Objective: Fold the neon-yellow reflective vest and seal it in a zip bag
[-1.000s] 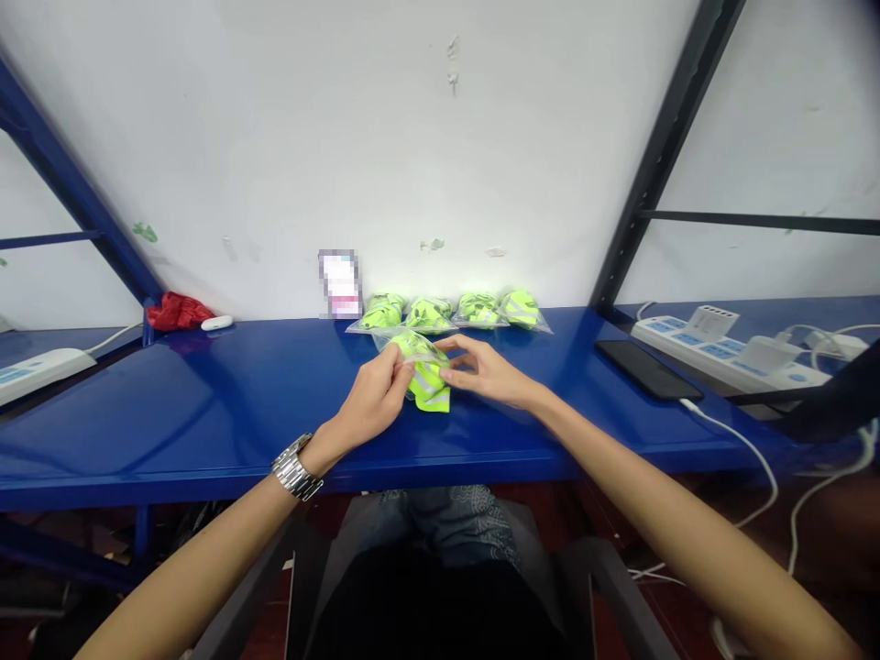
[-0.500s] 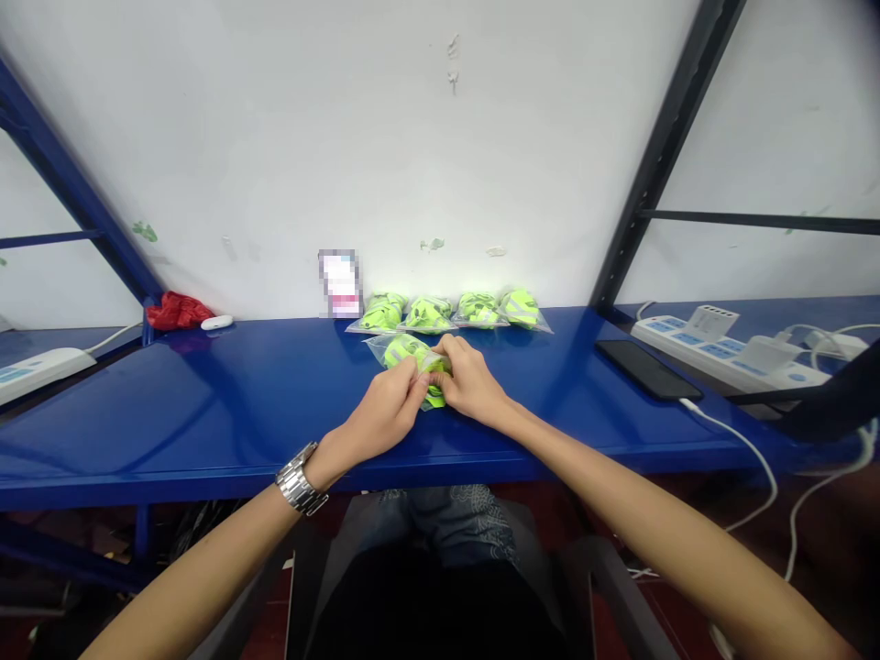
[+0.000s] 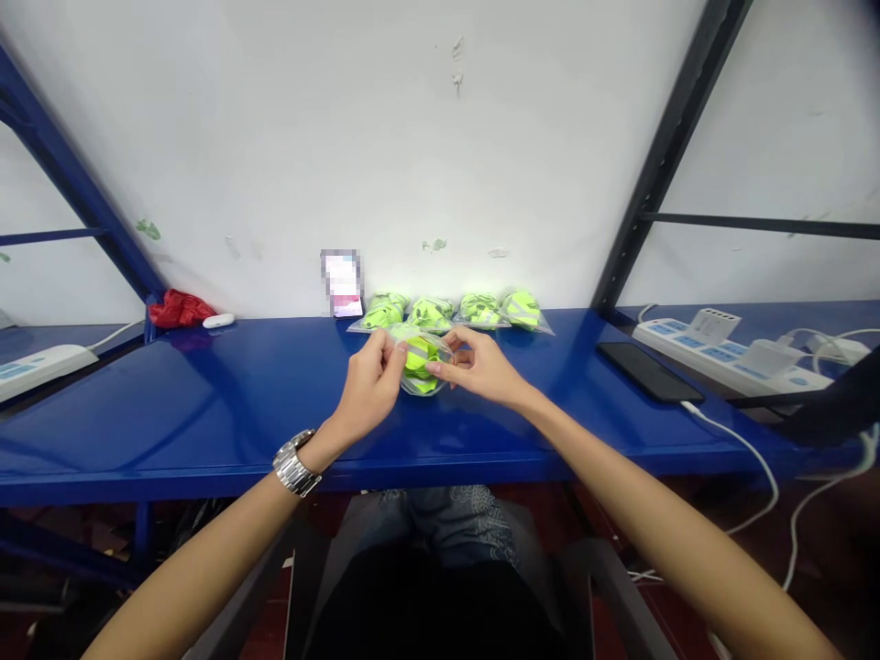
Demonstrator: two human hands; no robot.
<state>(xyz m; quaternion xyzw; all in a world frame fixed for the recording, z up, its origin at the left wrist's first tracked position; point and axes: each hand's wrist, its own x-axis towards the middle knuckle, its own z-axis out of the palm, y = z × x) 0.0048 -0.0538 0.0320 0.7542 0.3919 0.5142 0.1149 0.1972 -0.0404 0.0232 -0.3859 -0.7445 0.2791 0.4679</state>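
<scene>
Close around the work, the blue desk [image 3: 275, 394] carries a fair bit. Four packed bags [image 3: 479, 309] of yellow-green cloth sit side by side along the wall, just behind the hands, with a lit screen [image 3: 342, 286] leaning upright at their left end. Over by the left post lie a crumpled red cloth [image 3: 181, 310] and a small white case [image 3: 218, 321]; a white power strip [image 3: 45, 367] is farther left. On the right a dark phone [image 3: 650, 371] rests flat, its cable [image 3: 746, 438] dropping over the front edge, with a second power strip [image 3: 721, 353] beyond it, plugs and adapters crowded on top.

In the middle, near the front of the row, is the clear bag [image 3: 421, 385] with bright cloth [image 3: 422, 352] bunched inside. The left hand [image 3: 371, 380] pinches its left edge between thumb and fingers; the right hand [image 3: 485, 367] has the right side between its thumb and curled fingers.

The screen is blocked out by blurring, so I can't read it. The fingers cover both sides of the bag — whether its far edge touches the row behind, I can't tell. The left power strip is cut off, and the floor below is murky.
</scene>
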